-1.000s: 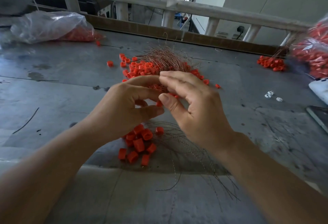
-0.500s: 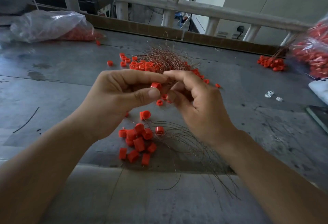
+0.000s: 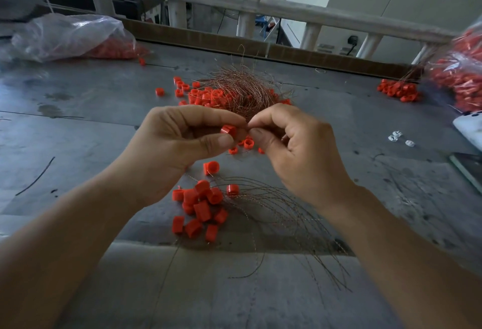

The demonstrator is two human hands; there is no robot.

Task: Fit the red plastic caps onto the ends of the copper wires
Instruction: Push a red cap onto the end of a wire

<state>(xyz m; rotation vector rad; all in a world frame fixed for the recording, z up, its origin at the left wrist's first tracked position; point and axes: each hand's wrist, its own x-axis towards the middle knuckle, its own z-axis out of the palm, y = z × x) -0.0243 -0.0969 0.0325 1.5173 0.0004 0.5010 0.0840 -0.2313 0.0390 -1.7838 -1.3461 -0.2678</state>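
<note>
Change: Over the past second both hands have risen clear of the near pile, and the cap that was hidden then is now in plain sight. In the last half-second I see almost nothing move. The lone cap on the table has stayed put.
Left hand [image 3: 177, 151]: It pinches one red cap [image 3: 229, 130] between thumb and forefinger, above the table [image 3: 78, 133], with the other fingers curled.
Right hand [image 3: 300, 156]: Thumb and forefinger are closed tight on a wire end [image 3: 249, 127] right at the cap. The strand is too fine for me to follow from here.
Red cap: It is a short, glossy orange-red cylinder, tilted, and it meets the right fingertips.
Near pile [image 3: 200, 206]: I count about eleven caps heaped below the hands. Thin copper wires [image 3: 287, 221] fan away from them to the right and towards me.
Lone cap [image 3: 210, 167]: One cap sits apart, between the pile and the left hand.
Small caps [image 3: 248, 143]: Three show on the table just under the fingertips.
Wire tangle [image 3: 240, 91]: A single reddish nest of copper lies beyond the hands, with too many loose caps around it to count.
Far heap [image 3: 399, 91]: Another cluster of caps lies at the right edge.
Bags: There are two clear plastic ones holding red parts, the left bag [image 3: 67, 36] and the right bag [image 3: 464, 75].
White pieces [image 3: 396, 137]: Three small ones lie right of the hands.
</note>
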